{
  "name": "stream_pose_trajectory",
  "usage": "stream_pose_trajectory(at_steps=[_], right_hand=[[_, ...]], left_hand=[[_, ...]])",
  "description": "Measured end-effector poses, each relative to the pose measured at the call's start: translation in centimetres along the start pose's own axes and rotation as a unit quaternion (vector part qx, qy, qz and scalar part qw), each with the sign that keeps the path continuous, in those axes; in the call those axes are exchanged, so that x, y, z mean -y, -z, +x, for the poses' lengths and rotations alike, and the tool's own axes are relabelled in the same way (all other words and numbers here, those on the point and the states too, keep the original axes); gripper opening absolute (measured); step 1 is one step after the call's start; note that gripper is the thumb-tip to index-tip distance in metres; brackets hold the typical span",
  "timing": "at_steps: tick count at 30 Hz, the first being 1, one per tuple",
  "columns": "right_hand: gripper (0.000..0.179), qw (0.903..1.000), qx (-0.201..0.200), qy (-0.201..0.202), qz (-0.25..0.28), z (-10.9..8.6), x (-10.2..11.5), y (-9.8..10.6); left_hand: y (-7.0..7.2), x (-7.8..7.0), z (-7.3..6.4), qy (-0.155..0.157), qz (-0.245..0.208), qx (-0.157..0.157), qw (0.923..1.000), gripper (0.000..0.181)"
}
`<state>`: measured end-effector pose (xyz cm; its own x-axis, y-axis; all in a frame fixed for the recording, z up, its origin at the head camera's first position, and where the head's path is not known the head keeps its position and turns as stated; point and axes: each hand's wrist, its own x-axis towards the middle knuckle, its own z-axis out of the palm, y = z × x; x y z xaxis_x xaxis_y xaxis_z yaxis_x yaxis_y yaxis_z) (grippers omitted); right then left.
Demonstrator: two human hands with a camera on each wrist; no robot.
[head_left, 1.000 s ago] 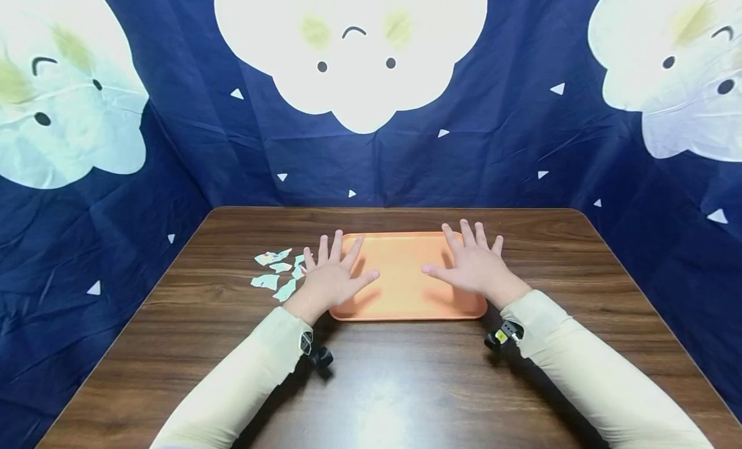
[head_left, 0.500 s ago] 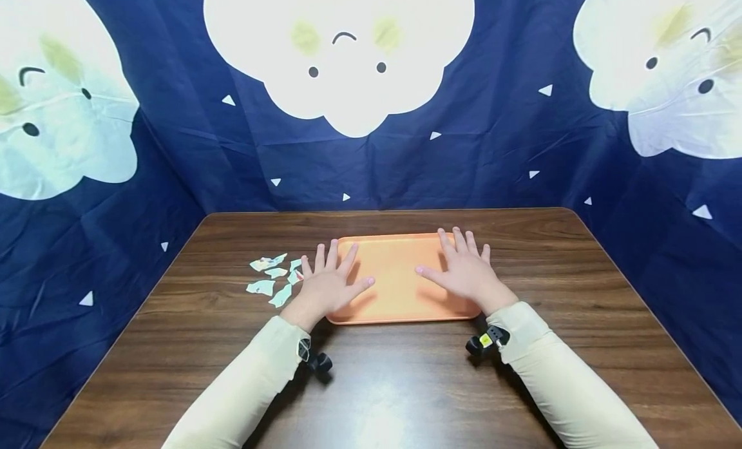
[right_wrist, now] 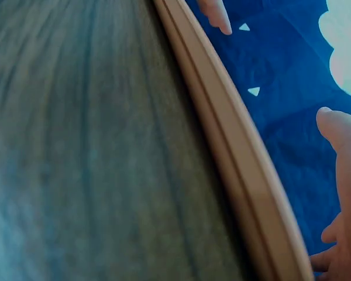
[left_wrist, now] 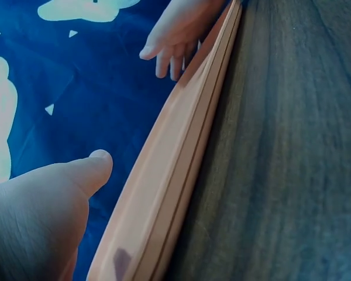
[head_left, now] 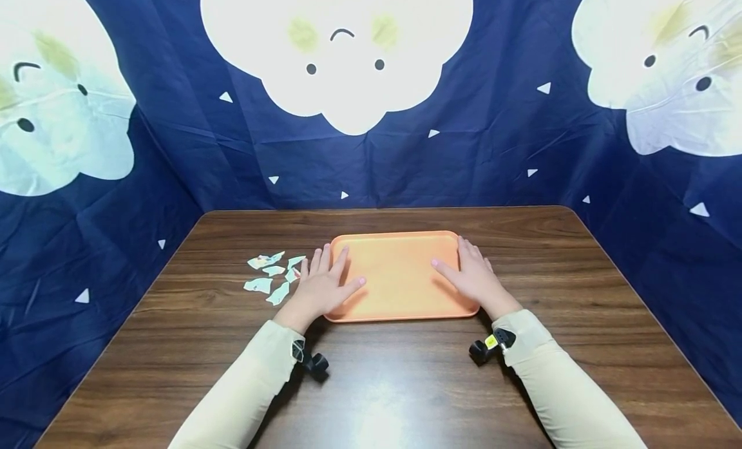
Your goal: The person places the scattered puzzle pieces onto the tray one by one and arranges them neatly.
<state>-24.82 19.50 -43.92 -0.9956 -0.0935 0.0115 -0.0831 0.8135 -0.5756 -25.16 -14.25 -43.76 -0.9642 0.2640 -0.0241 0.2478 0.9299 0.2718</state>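
Note:
An orange tray (head_left: 394, 275) lies on the wooden table, bare inside, with a raised rim. At its left end is my left hand (head_left: 319, 289), fingers straight and spread, the thumb reaching over the tray. My right hand (head_left: 478, 280) is at the right end, fingers extended along that side and thumb pointing inward. In the left wrist view the left thumb (left_wrist: 90, 172) stands above the tray's rim (left_wrist: 175, 170). The right wrist view has the right thumb (right_wrist: 336, 129) apart from the tray's edge (right_wrist: 240, 152). Neither hand grips anything.
Several torn, pale blue printed paper pieces (head_left: 257, 285) lie left of the tray, close to the left fingertips. A dark blue curtain (head_left: 400, 172) with white clouds surrounds the table (head_left: 580, 346) at the back and sides. Small black cameras (head_left: 317, 364) hang below the wrists.
Both hands have lowered toward the tray's ends. The right hand has shifted outward to the right side and its fingers have drawn closer together. The head view has tilted slightly.

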Motion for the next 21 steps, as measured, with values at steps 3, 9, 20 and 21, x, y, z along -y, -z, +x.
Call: stream_pose_trajectory(at_steps=[3, 9, 20, 21], right_hand=[[0.11, 1.0, 0.0, 0.001, -0.002, 0.1, -0.4, -0.3], [0.109, 0.9997, -0.005, 0.01, -0.02, 0.1, -1.0, -1.2], [0.105, 0.999, -0.026, 0.009, -0.036, 0.3, -1.3, -1.6], [0.105, 0.9988, -0.026, 0.008, -0.041, 0.4, -1.3, -1.6]], left_hand=[[-0.1, 0.0, -0.2, -0.005, 0.0, 0.007, 1.0, 0.09], [-0.7, 0.0, -0.6, -0.017, 0.013, 0.029, 0.9994, 0.092], [-1.4, 0.3, -0.6, -0.045, -0.009, -0.018, 0.9988, 0.082], [-1.4, 0.3, -0.6, -0.047, -0.013, -0.023, 0.9985, 0.082]])
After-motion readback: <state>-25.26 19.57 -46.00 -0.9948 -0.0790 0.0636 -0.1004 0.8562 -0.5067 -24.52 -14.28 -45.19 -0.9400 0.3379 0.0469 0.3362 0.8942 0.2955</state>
